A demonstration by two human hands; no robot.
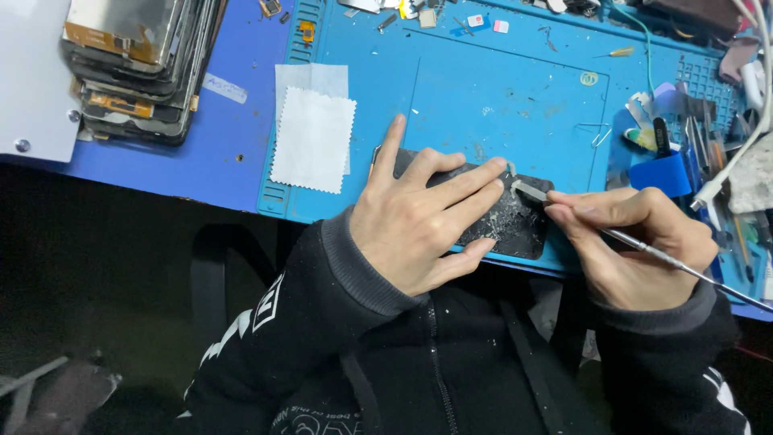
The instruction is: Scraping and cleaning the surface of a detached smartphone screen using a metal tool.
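- Your left hand (415,217) lies flat and spread on the dark phone panel (515,225), palm down, fingers pressing it against the blue work mat (499,97); it grips nothing, it only pins the panel in place
- Your right hand (636,246) is closed around a thin metal scraper tool (644,248), held like a pen, its long handle running out past your wrist toward the lower right
- The flat tip of the tool touches the upper right part of the panel, just beside your left fingertips (499,163)
- The panel sits at the near edge of the mat, right in front of your chest, its right half speckled with pale grey crumbs and flakes
- A white cloth with a zigzag edge (314,138) lies on the mat to the left of your left hand, near but not touching it
- A stack of old phone screens (137,64) stands at the far left on the blue table, well apart from your hands
- A blue roll-shaped holder (660,173) and a clutter of small tools (700,129) lie along the right side of the mat, just beyond your right hand
- White cables (737,153) run down the right edge
- Both your sleeves are black, dusted with small pale flecks
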